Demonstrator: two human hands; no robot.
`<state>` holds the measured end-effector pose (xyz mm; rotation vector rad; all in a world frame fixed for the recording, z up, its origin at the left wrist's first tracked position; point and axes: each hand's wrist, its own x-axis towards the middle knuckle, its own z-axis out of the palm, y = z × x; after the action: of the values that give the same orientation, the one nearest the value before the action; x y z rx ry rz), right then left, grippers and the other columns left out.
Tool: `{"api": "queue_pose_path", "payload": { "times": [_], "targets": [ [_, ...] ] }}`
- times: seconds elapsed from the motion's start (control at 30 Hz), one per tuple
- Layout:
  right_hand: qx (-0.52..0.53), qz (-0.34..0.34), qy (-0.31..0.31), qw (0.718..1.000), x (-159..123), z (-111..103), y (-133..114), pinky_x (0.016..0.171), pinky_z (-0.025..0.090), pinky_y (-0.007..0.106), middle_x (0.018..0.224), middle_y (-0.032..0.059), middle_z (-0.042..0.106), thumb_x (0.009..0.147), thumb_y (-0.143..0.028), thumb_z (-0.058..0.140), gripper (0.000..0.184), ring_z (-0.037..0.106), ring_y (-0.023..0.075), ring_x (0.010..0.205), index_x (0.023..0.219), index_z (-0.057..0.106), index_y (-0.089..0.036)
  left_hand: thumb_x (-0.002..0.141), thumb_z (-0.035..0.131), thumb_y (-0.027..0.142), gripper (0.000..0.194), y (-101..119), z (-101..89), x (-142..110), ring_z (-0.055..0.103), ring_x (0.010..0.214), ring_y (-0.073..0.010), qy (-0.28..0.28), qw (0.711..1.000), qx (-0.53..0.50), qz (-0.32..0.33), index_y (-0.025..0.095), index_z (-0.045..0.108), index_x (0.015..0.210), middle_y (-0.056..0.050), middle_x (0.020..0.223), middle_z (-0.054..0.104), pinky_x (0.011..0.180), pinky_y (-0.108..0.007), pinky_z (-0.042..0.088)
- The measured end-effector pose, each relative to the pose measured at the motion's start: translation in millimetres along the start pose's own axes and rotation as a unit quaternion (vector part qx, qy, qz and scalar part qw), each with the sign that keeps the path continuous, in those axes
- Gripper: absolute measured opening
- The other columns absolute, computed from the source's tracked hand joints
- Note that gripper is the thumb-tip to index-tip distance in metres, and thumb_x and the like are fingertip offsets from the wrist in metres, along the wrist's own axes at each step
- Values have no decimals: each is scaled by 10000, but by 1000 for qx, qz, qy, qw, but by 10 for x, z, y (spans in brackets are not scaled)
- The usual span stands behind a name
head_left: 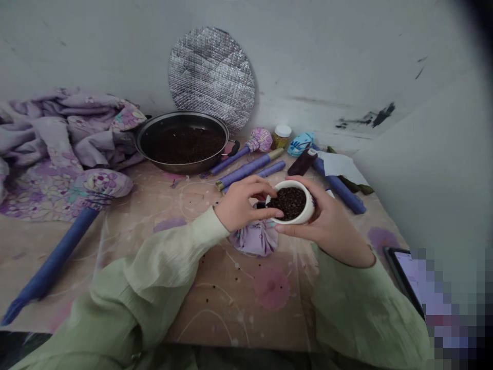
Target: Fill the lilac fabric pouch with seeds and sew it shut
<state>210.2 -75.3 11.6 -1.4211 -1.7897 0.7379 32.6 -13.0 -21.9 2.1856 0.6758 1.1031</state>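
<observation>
My right hand (331, 223) wraps round a small white cup (304, 208) filled with dark seeds (289, 201), holding it tilted above the table. My left hand (241, 203) is at the cup's left rim with its fingers curled and pinched over the seeds. Right below the cup lies a purple flowered cloth pouch (254, 239), gathered at the top. Both arms wear pale green sleeves.
A metal pan (181, 141) of dark seeds stands at the back with a round quilted silver pad (211, 77) behind it. Blue-wrapped sticks with flowered cloth heads (248, 167) lie about, a long one (57, 252) at the left. Purple fabric (57, 133) is piled left; a phone (404, 272) lies right.
</observation>
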Motion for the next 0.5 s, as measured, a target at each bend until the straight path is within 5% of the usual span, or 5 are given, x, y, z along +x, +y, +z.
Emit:
{"api": "queue_pose_path", "payload": {
  "times": [0.5],
  "targets": [
    [-12, -17, -4, 1000, 7, -7, 0, 852, 479, 370, 1115, 71, 591, 571, -418, 770, 691, 586, 237, 986, 1172, 494, -217, 667, 743, 343, 304, 3, -2, 1, 599, 767, -113, -3, 1000, -19, -17, 136, 640, 863, -68, 902, 629, 718, -239, 537]
  ]
}}
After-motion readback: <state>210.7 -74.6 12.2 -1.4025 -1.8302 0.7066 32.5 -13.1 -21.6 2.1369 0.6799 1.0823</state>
